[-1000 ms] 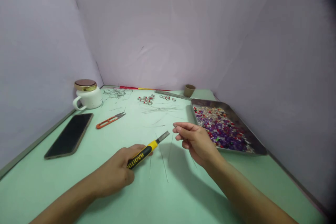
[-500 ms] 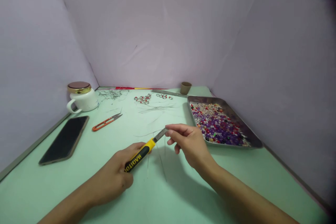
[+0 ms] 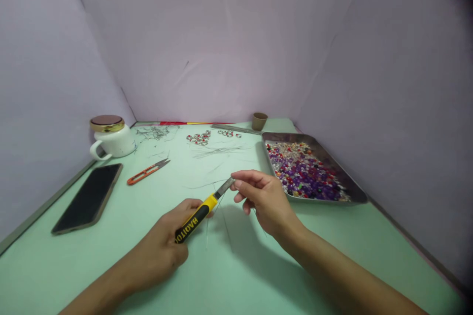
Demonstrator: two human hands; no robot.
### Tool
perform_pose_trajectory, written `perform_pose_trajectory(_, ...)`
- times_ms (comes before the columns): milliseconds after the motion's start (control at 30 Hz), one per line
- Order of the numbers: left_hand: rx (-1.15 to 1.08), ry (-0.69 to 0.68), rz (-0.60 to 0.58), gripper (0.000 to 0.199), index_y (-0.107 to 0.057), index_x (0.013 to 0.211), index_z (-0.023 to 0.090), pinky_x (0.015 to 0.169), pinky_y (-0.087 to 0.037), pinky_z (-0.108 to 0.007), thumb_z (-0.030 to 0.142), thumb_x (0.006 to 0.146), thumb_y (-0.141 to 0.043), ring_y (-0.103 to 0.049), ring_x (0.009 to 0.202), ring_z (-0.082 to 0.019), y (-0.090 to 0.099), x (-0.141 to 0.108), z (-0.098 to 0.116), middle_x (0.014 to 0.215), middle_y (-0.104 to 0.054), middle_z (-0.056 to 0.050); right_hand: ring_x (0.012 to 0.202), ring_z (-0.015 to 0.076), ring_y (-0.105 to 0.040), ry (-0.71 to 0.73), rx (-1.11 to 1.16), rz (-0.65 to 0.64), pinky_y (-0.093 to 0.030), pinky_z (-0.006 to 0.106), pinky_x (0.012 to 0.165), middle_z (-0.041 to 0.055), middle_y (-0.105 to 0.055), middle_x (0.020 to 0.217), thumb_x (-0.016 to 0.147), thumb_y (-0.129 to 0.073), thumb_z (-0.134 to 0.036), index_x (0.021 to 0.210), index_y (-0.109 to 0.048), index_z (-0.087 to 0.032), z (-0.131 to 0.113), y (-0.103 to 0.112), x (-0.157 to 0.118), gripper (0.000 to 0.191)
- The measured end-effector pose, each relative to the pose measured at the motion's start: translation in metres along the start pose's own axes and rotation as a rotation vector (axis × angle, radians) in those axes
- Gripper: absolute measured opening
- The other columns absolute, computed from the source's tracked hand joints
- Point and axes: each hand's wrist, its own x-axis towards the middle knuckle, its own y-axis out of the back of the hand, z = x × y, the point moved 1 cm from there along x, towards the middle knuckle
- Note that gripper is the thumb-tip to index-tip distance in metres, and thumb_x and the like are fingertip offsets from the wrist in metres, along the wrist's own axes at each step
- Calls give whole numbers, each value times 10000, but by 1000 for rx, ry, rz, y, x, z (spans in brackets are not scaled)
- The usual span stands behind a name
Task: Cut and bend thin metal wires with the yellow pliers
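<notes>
My left hand [image 3: 168,238] is wrapped round the yellow-and-black handle of a file [image 3: 197,216], lettered "BAQITOO". Its narrow grey metal end points up and to the right. My right hand [image 3: 264,197] pinches at the tip of this metal end with thumb and forefinger, the other fingers curled loosely. A thin wire [image 3: 226,229] hangs down from the metal part, and more thin strands show below and left of it. What lies between the right fingertips is mostly hidden, but it looks like wire.
Orange thread snips [image 3: 148,172], a phone [image 3: 88,199] and a lidded white mug [image 3: 114,142] lie at left. At right stands a metal tray [image 3: 327,202] of mixed beads. Red-beaded wire pieces [image 3: 199,138], loose wires [image 3: 218,151] and a small brown cup [image 3: 259,121] are farther back.
The view has shifted slightly, so the table things sit a little farther left. Both hands keep their hold; a wire end now shows below my right fingers.
</notes>
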Motion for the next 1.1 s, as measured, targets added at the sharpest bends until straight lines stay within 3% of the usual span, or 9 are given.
perform_pose_trajectory(733,71,-42,72,523,-519,934,173,869,-376,-302,-12,491,-313,-470,973,-191,-7,0,-4,1083,-509,-42,429,106,-553,81,-110,92,-434,190,322,3,-594,513,593,-650,-170,706,-648,-124,-3,-5,-6,123)
perform_pose_trajectory(933,-80,35,-18,534,-517,969,185,861,-370,-314,21,494,-335,-481,965,-206,-4,0,-4,1016,-542,-13,447,91,-529,101,-41,60,-464,210,365,4,-605,566,585,-647,-180,768,-656,-124,-8,-2,-6,191)
perform_pose_trajectory(1100,-88,22,-15,488,-521,911,184,806,-374,-315,34,484,-337,-489,885,-194,-3,1,-5,923,-537,-4,465,104,-533,71,-31,32,-469,233,383,3,-593,574,563,-662,-206,714,-640,-131,-10,-1,-4,170)
